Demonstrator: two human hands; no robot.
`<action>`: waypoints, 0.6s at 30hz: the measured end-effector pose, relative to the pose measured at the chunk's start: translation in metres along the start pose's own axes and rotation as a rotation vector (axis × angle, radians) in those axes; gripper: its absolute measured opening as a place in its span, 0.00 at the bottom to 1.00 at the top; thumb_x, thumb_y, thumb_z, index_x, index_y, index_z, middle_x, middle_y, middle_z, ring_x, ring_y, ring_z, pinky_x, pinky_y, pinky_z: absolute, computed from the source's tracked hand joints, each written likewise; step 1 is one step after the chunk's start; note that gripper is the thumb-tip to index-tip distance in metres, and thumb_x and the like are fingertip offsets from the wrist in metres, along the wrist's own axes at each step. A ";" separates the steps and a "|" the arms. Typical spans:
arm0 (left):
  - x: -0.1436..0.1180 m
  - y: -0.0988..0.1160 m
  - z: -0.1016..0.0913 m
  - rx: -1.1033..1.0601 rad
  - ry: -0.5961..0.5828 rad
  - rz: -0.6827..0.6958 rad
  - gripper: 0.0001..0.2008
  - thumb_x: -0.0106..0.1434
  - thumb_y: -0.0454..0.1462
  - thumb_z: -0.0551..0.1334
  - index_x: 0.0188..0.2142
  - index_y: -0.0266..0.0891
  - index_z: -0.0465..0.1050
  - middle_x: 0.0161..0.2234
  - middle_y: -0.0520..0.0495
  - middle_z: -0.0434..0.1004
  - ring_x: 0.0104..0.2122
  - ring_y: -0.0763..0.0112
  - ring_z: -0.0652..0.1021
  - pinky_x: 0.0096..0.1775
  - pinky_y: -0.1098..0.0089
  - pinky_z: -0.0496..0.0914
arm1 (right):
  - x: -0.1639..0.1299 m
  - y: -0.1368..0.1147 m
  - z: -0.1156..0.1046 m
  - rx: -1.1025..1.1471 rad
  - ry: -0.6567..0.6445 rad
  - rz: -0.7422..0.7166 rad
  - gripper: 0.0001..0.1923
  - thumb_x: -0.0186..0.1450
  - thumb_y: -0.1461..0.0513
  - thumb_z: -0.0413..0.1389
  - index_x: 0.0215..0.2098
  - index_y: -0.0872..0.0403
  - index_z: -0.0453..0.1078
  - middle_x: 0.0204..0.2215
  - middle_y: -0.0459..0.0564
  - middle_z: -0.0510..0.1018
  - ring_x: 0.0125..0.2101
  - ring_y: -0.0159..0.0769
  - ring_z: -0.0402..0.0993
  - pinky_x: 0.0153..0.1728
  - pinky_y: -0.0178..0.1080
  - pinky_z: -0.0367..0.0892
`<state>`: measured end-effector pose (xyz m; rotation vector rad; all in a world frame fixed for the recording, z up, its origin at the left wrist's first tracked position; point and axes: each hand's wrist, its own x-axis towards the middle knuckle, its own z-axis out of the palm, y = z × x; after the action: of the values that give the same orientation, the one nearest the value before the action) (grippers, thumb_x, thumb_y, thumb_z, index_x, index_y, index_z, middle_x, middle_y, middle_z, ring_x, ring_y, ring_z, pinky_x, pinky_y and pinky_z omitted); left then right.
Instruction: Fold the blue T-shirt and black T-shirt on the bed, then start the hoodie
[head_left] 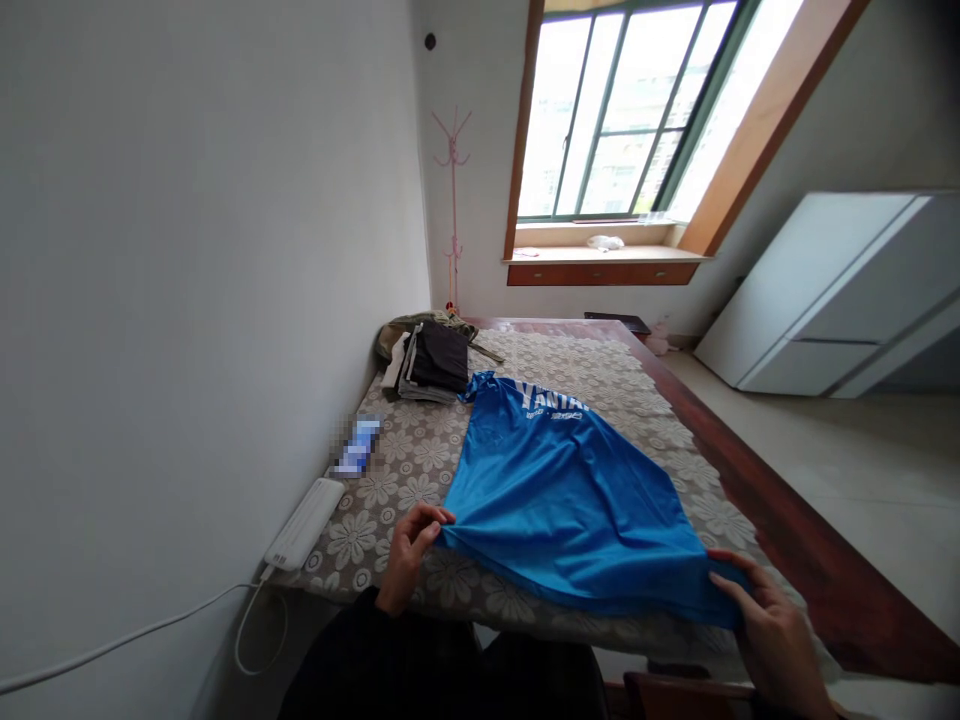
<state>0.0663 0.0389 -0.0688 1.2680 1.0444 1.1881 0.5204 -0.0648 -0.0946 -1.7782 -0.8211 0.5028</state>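
Observation:
A bright blue shirt [555, 480] with white lettering lies spread on a table covered by a floral lace cloth [420, 450]. My left hand [411, 548] pinches the shirt's near left corner at the hem. My right hand [772, 630] grips the near right corner at the table's front edge. The shirt stretches away from me, with its collar end at the far side.
A pile of folded dark clothes [431, 360] sits at the table's far left. A white power bank [304, 522] with a cable and a small blue packet [358, 445] lie by the left wall. A white cabinet [832, 290] stands right; a pink coat rack [452, 200] stands by the window.

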 end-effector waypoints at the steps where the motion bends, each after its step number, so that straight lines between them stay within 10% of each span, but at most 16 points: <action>1: 0.000 0.000 -0.001 0.028 0.010 -0.001 0.16 0.65 0.51 0.63 0.34 0.41 0.75 0.38 0.43 0.83 0.44 0.57 0.80 0.52 0.59 0.71 | -0.001 -0.002 0.000 -0.003 -0.005 0.017 0.21 0.50 0.49 0.61 0.40 0.47 0.78 0.39 0.49 0.83 0.39 0.55 0.81 0.35 0.46 0.78; 7: -0.001 0.000 -0.009 0.122 0.140 -0.074 0.13 0.59 0.47 0.69 0.38 0.41 0.77 0.35 0.45 0.83 0.40 0.59 0.81 0.47 0.61 0.73 | -0.003 -0.003 -0.013 -0.122 -0.045 0.034 0.23 0.47 0.52 0.58 0.40 0.46 0.81 0.42 0.49 0.84 0.47 0.57 0.79 0.41 0.46 0.75; 13: -0.014 0.000 -0.030 0.376 0.073 -0.122 0.10 0.56 0.41 0.67 0.37 0.41 0.80 0.41 0.43 0.84 0.37 0.60 0.79 0.40 0.64 0.72 | 0.002 0.006 -0.030 -0.341 -0.107 0.050 0.23 0.43 0.53 0.54 0.34 0.46 0.83 0.36 0.50 0.84 0.37 0.57 0.80 0.38 0.50 0.75; 18: -0.026 0.002 -0.041 0.332 -0.040 -0.245 0.16 0.51 0.41 0.69 0.41 0.40 0.81 0.55 0.40 0.79 0.30 0.69 0.75 0.35 0.68 0.69 | -0.007 0.007 -0.032 -0.247 -0.124 0.045 0.29 0.45 0.53 0.56 0.45 0.45 0.84 0.47 0.50 0.85 0.51 0.60 0.79 0.47 0.50 0.76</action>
<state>0.0228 0.0183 -0.0709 1.3629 1.3638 0.8220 0.5395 -0.0921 -0.0905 -2.0115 -0.9646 0.5647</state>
